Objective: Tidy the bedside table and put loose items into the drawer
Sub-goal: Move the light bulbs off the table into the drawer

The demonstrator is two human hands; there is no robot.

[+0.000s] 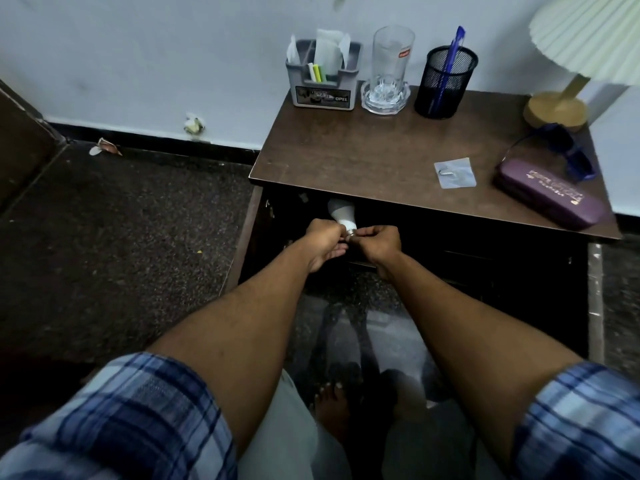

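A white light bulb (341, 212) points into the dark open space under the brown bedside table top (363, 157). My left hand (325, 242) and my right hand (379, 244) both pinch its metal base from either side. On the table top lie a small clear packet with a metal hook (454, 172), a purple glasses case (547, 194) and blue sunglasses (568, 150). The inside of the open compartment is too dark to make out.
Along the table's back stand a grey organiser (323, 81) with papers, a tall glass (391, 64) on a glass coaster, a black mesh pen cup (443, 84) with a blue pen, and a lamp (561, 105). Dark speckled floor lies to the left; my bare feet are below.
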